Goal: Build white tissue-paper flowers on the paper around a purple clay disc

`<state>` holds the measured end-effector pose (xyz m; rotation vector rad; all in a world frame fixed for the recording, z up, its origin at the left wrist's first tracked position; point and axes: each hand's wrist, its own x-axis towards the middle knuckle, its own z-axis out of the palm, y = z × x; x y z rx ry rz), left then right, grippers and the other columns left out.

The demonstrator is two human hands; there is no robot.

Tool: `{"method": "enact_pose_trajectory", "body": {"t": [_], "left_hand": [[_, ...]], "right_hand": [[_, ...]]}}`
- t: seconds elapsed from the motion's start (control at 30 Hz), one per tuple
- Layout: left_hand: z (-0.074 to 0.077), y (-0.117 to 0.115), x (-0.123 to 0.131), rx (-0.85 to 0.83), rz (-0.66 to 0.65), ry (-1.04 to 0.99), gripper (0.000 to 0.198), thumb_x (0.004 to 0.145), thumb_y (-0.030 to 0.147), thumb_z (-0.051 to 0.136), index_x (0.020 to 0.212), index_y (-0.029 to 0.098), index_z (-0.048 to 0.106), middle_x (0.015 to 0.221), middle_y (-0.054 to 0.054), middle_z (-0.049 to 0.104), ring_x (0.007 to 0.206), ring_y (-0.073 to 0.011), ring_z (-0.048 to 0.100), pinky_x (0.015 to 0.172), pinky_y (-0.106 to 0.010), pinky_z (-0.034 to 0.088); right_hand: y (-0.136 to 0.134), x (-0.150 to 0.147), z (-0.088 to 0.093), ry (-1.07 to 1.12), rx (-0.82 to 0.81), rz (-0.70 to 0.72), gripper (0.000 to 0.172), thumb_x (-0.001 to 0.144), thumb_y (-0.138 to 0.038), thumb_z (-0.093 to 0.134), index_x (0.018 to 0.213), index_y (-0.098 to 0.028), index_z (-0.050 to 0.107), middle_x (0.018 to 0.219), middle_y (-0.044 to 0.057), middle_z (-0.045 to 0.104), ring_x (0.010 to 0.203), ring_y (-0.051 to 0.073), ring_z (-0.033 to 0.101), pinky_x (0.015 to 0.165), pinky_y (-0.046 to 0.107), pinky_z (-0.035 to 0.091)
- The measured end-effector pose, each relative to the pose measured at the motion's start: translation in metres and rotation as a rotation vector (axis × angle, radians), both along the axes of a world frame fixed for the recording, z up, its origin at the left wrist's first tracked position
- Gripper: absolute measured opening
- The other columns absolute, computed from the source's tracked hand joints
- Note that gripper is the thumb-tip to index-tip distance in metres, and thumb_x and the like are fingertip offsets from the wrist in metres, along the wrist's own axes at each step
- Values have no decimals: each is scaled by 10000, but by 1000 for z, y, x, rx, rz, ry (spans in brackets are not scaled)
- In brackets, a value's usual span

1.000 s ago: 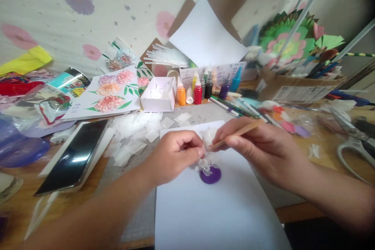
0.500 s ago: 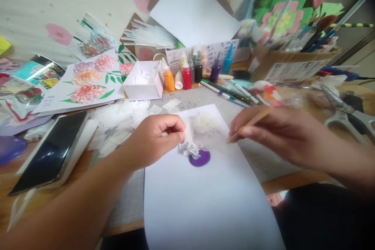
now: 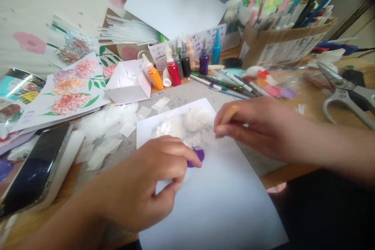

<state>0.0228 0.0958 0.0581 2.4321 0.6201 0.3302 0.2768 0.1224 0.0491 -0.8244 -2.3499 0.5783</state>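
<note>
A white sheet of paper (image 3: 222, 199) lies in front of me with fluffy white tissue tufts (image 3: 187, 125) stuck on its upper part and a purple blob (image 3: 198, 154) below them. My right hand (image 3: 258, 125) is closed on a thin wooden stick (image 3: 228, 114), whose tip touches the tissue tufts. My left hand (image 3: 146, 183) hovers over the sheet beside the purple blob, its fingers curled and its forefinger reaching to the blob; I cannot see anything in them.
Cut white tissue squares (image 3: 108, 129) lie left of the sheet beside a phone (image 3: 35, 168). Behind stand a white box (image 3: 129, 84), small paint bottles (image 3: 178, 66), markers (image 3: 228, 84) and flower pictures (image 3: 70, 90). Scissors (image 3: 345, 93) lie at right, before a cardboard box (image 3: 281, 43).
The view has tilted down and left. My left hand dropped from the tissue tuft toward the purple blob. My right hand brought the stick's tip back onto the tufts.
</note>
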Motion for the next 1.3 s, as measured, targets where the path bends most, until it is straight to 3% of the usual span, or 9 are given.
{"method": "enact_pose_trajectory", "body": {"t": [0.1,0.2,0.43,0.53,0.7,0.8,0.93,1.1,1.3], "left_hand": [[-3,-1,4,65,-21,65,145,729,49,485,747,184,535,1141,-16,663,981,-191,598,951,-372,411],[-4,1,5,89,-9,116,145,723,48,484,744,180,540,1141,-17,662,973,-195,593,919,-369,422],[-5,4,3,62,-5,84,173,711,25,487,769,180,538,1100,-14,668,931,-174,591,870,-338,430],[-5,4,2,32,3,46,168,704,21,494,738,185,508,1068,-8,669,908,-164,590,872,-333,432],[1,-4,1,-106,-55,-29,200,669,28,495,740,215,500,899,15,689,806,-158,605,885,-332,451],[1,-6,4,-150,-117,2,144,690,126,595,789,223,554,844,14,676,751,-161,582,892,-356,434],[-5,-3,8,50,-1,82,176,731,270,687,879,194,627,932,-38,633,835,-197,533,817,-371,397],[-13,2,10,271,42,158,277,840,366,621,1080,232,642,1133,-81,554,999,-259,465,878,-425,326],[-20,5,12,297,88,211,434,832,588,560,1112,264,636,1201,-85,541,1030,-298,447,856,-456,261]], "right_hand": [[0,-12,-11,74,-138,42,186,921,-231,519,754,-165,567,718,13,644,633,106,562,579,228,400],[2,-16,-16,167,-346,55,176,918,-222,512,766,-151,563,725,20,655,663,109,600,628,229,462],[7,-10,-17,349,-685,6,314,893,-451,569,790,-155,595,734,38,697,688,151,682,649,269,568],[8,-2,-11,336,-596,-39,329,888,-466,573,777,-158,602,728,42,700,669,156,682,618,269,566],[5,15,9,222,-43,-246,210,896,-377,594,785,-204,638,790,29,688,712,157,655,647,274,506],[0,11,6,101,126,-197,179,912,-315,565,810,-192,644,767,41,671,683,160,622,608,282,454],[-5,-9,-12,77,5,-15,190,923,-226,533,771,-144,612,746,42,655,652,128,591,575,247,412],[-3,-21,-23,211,-312,-56,171,910,-232,532,764,-157,583,703,2,657,645,107,601,600,220,427],[2,-19,-22,246,-568,-124,197,913,-283,513,772,-154,564,709,29,671,661,137,632,642,262,491]]}}
